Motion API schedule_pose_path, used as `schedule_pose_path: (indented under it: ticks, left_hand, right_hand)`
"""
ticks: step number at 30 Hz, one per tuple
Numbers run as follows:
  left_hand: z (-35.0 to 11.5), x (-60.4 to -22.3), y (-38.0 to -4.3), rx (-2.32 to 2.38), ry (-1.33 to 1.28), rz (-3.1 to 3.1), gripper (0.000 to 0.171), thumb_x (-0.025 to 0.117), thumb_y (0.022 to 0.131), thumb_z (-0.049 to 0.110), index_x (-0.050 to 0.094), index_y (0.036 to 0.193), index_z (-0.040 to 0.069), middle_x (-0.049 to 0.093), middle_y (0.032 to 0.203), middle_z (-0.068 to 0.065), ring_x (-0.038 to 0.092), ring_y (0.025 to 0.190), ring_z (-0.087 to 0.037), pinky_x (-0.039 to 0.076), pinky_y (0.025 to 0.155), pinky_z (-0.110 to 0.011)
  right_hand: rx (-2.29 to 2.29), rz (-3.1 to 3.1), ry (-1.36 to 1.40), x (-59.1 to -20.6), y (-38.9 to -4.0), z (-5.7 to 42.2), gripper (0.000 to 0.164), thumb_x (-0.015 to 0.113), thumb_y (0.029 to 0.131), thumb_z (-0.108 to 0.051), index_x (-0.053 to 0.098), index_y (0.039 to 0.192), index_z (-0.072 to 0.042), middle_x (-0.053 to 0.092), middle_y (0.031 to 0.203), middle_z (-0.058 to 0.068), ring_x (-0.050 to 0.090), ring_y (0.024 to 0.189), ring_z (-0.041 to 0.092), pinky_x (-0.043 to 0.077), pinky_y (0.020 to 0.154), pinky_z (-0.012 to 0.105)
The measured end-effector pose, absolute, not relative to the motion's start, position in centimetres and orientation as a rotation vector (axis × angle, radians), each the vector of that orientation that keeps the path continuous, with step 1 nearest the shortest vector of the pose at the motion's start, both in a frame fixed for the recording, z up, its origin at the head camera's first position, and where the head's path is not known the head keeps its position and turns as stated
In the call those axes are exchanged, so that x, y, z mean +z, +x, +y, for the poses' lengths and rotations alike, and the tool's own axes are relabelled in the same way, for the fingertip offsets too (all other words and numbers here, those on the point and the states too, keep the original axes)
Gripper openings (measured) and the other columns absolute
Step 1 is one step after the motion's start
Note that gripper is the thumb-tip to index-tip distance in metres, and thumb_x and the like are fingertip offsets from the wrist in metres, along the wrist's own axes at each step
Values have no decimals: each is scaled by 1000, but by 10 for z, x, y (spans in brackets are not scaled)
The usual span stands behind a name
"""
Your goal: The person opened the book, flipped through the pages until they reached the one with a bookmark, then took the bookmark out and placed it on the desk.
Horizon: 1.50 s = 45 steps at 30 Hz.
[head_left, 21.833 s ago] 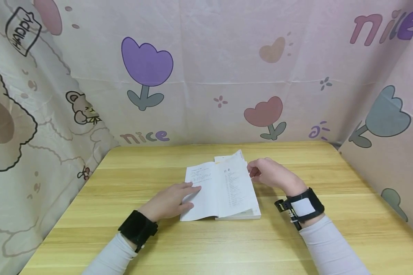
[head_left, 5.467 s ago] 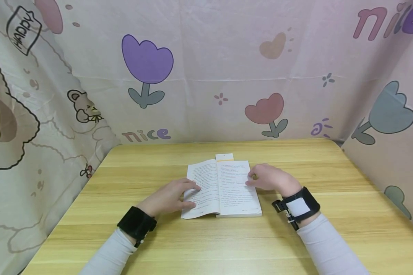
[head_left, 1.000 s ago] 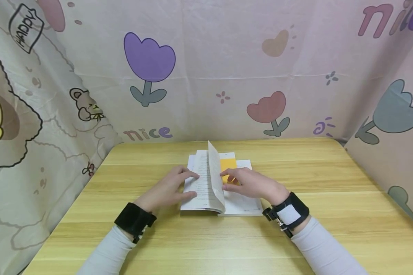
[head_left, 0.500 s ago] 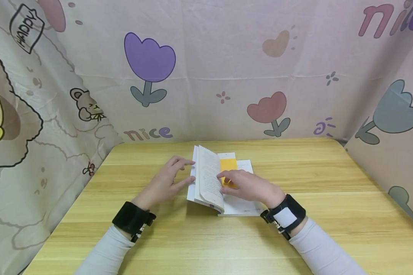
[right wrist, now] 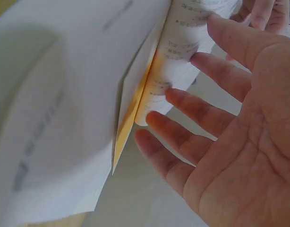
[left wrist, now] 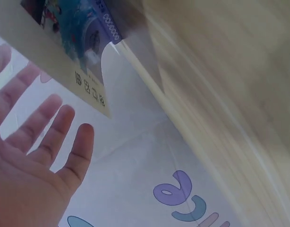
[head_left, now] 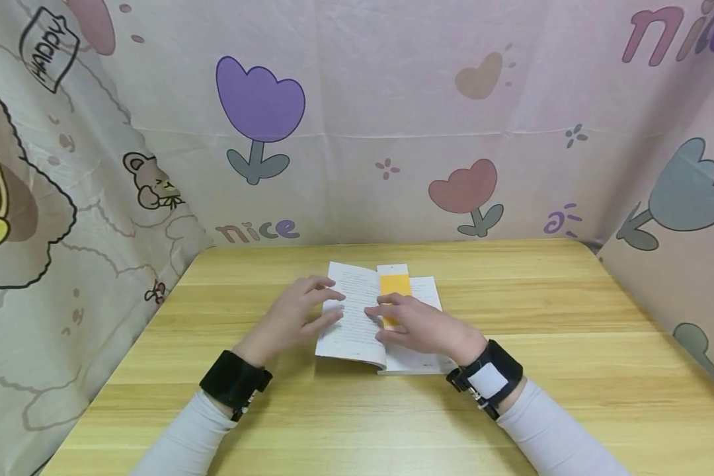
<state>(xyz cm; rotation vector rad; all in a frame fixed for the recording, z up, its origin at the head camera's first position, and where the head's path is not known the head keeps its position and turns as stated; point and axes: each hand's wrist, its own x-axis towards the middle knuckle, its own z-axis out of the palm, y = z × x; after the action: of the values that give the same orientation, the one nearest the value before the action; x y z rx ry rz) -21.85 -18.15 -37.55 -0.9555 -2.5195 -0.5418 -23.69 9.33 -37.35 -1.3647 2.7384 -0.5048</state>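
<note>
A light wooden table (head_left: 571,370) with rounded far corners stands enclosed on three sides by pale pink fabric sheets (head_left: 393,99) printed with purple, red and grey tulips, small hearts, cartoon bears and the word "nice", under soft, even light.

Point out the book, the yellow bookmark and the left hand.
book (head_left: 348,330), head view, on its left page.
yellow bookmark (head_left: 395,285), head view, on its orange upper part.
left hand (head_left: 291,317), head view, on its back.
</note>
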Motion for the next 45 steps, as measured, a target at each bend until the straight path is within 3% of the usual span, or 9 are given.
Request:
schedule_pose_path:
  ticks: [5, 11, 21, 30, 37, 42, 45]
  left_hand:
    - [-178, -383, -216, -453, -1018, -2606, 36, 60, 94, 38, 66, 123, 18, 53, 135, -10, 47, 122, -28, 39, 99, -48]
    - [-176, -388, -213, -481, -1056, -2731, 38, 59, 95, 37, 63, 128, 18, 50, 140, -8, 44, 127, -22, 36, 102, -42]
    - [-177, -397, -207, -419, -1028, -2875, 49, 57, 95, 41, 54, 138, 17, 50, 139, -6, 46, 126, -21, 38, 101, -39]
    - [-174, -394, -207, -396, -1011, -2964, 51, 58, 95, 41, 52, 140, 19, 47, 142, -6, 43, 128, -23, 37, 102, -42]
    - [-172, -393, -207, -355, -1030, -2972, 50, 60, 94, 39, 54, 139, 18, 47, 142, -8, 42, 129, -23, 35, 104, -41]
    - [-172, -393, -205, -357, -1032, -2970, 49, 61, 94, 35, 55, 138, 16, 48, 141, -8, 43, 128, -24, 35, 104, -41]
    - [-173, -394, -205, -346, -1026, -2971, 49, 62, 94, 35, 55, 138, 16, 48, 141, -8, 43, 128, -24, 35, 104, -41]
  right_hand:
    - [-463, 2736, -1462, -378, -238, 92, 50, 58, 96, -33, 51, 142, -16, 36, 148, 16, 36, 130, 38, 35, 103, 47]
    - [-483, 2720, -1482, -383, -239, 89, 48, 57, 98, -32, 50, 143, -15, 32, 150, 17, 26, 133, 46, 24, 107, 52]
    - [-533, 2747, -1453, -390, -241, 83, 46, 60, 94, -40, 57, 135, -18, 39, 148, 11, 37, 132, 26, 35, 102, 49]
    - [-668, 2740, -1226, -377, -260, 102, 52, 63, 92, -39, 55, 136, -12, 52, 136, 5, 46, 123, 22, 39, 100, 42]
    - [-608, 2816, -973, -374, -298, 130, 49, 63, 94, -31, 57, 132, 0, 58, 128, 15, 55, 109, 28, 45, 91, 44]
    - [-537, 2862, -813, -375, -317, 134, 47, 63, 93, -32, 61, 128, 0, 60, 125, 15, 55, 94, 23, 46, 81, 37]
    - [-523, 2881, -745, -376, -325, 132, 45, 63, 93, -31, 62, 126, 1, 62, 122, 16, 55, 94, 22, 47, 84, 39]
